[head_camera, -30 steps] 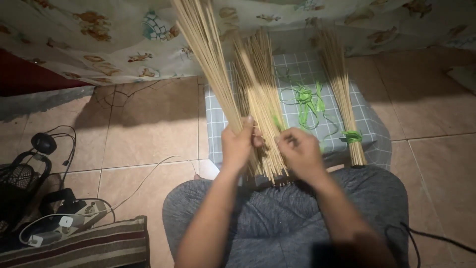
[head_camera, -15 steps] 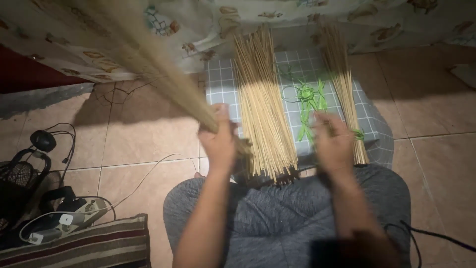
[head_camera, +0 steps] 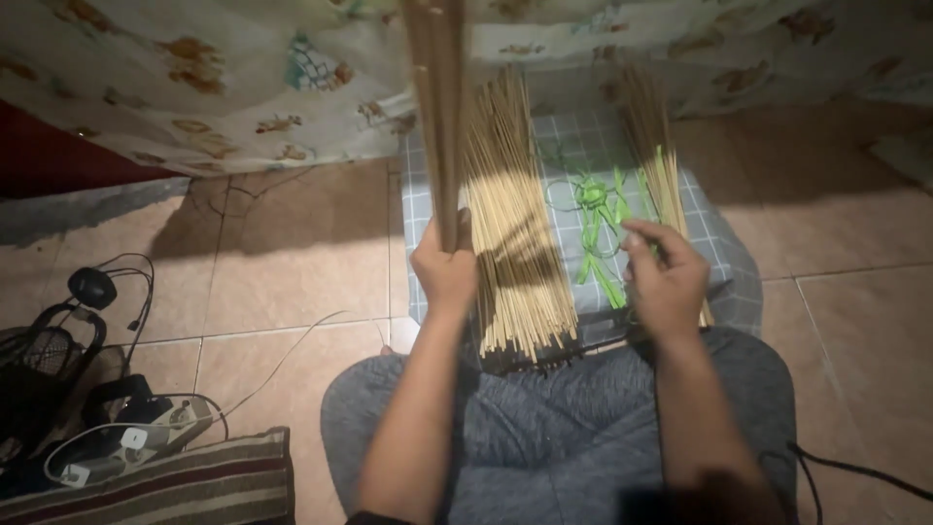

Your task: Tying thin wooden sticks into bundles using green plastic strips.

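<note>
With the left hand (head_camera: 445, 269) clenched round an upright bundle of thin bamboo sticks (head_camera: 437, 107), the right hand's (head_camera: 666, 277) fingers pinch a green plastic tie strip (head_camera: 595, 261) on the checked cloth (head_camera: 425, 160) beside the loose stick pile (head_camera: 510, 224), so binding looks next.

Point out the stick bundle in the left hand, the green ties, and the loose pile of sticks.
stick bundle (head_camera: 439, 117), head view, mid-length of shaft.
green ties (head_camera: 595, 194), head view, knotted tangle.
loose pile of sticks (head_camera: 515, 253), head view, middle of pile.
</note>
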